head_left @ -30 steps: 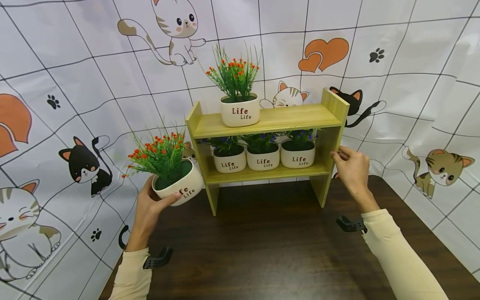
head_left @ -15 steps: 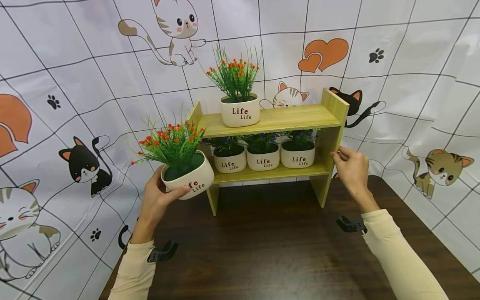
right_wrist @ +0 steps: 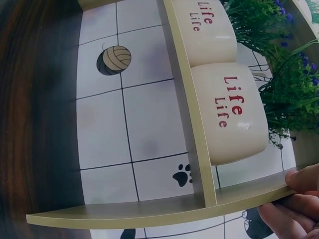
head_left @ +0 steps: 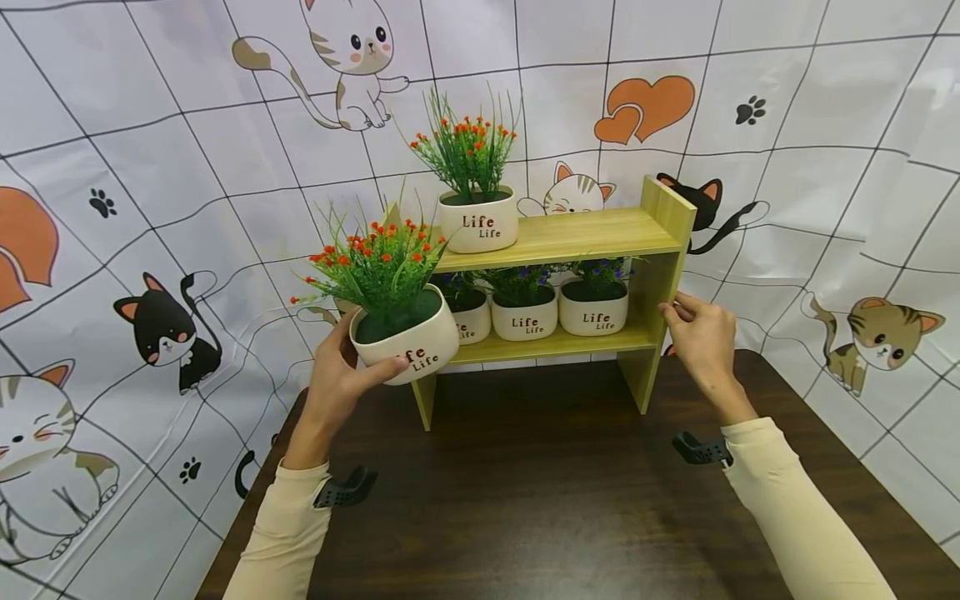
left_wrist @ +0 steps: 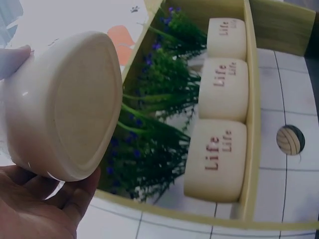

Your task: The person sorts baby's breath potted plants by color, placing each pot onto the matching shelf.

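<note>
Cat-print sheeting (head_left: 112, 125) covers the wall on the left, with black and tabby cats, paw marks and orange hearts on a white grid. Next comes the left hand (head_left: 341, 383), raised off the table (head_left: 540, 500) and curled round a white pot (head_left: 408, 337) of orange flowers, thumb across the front under its red lettering. That pot hangs in the air, tilted, just in front of the left end of the wooden shelf (head_left: 555, 237), hiding the left upright. From the left wrist view its flat base (left_wrist: 75, 104) faces the camera, fingers beneath it. On the top board stands 1 matching orange-flowered pot (head_left: 478, 221), towards the left. On the lower board sit 3 white pots (head_left: 525, 315) with blue flowers in a row, close together. At the far end the right hand (head_left: 701, 337) grips the front edge of the shelf's right upright, fingers (right_wrist: 301, 199) wrapped on the wood. Cream sleeves cover both forearms.
</note>
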Motion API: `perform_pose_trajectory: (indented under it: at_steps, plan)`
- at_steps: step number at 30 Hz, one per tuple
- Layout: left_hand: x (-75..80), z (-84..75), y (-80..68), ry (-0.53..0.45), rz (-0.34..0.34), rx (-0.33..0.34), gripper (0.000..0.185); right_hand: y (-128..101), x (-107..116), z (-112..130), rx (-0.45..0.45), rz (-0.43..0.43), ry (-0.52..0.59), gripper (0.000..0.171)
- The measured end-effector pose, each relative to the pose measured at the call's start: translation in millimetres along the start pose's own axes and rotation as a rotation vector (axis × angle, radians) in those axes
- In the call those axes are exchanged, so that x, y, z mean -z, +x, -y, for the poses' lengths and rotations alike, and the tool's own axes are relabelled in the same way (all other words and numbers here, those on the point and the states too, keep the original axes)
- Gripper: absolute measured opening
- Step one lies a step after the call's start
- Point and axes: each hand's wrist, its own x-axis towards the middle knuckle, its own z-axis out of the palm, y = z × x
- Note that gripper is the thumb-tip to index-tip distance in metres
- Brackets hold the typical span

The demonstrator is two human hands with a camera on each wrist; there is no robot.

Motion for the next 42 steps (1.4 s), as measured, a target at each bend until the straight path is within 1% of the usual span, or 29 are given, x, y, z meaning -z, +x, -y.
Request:
perform_pose_trajectory:
  at_steps: [8,12,18,21,23,29,30,36,42]
  plan:
    - [-14.8,-10.3,9.9,0.001,0.032,-0.033,0.074,-0.4,0.6,0.8,0.0,0.003,0.001,0.031]
    - [-21.0,-15.9,14.2,-0.018,0.049,-0.051,0.075,-1.2,0.9,2.3,0.006,0.001,-0.001,0.03]
    - [-30.8,-26.3,21.4,-0.053,0.079,-0.09,0.072,-1.1,0.7,1.6,0.004,0.0,0.0,0.031]
    - [-35.9,-30.4,24.9,-0.071,0.092,-0.098,0.071,-1.2,0.7,1.8,0.004,-0.002,0.001,0.031]
    - [-39.2,-32.7,27.2,-0.089,0.104,-0.099,0.072,-1.4,0.6,2.1,0.009,-0.005,0.002,0.031]
    - [-49.8,-39.7,35.1,-0.197,0.16,-0.083,0.085,-1.8,0.2,3.2,0.014,-0.008,0.011,0.031]
    - [-51.5,-41.0,36.6,-0.205,0.167,-0.082,0.084,-1.8,0.2,3.0,0.013,-0.009,0.011,0.031]
    - [-60.3,-47.8,44.9,-0.148,0.165,-0.105,0.076,-2.0,0.0,1.7,0.018,-0.01,0.002,0.031]
    - [-68.4,-54.6,53.4,-0.11,0.18,-0.131,0.076,-2.0,-0.5,1.4,0.024,-0.015,-0.001,0.031]
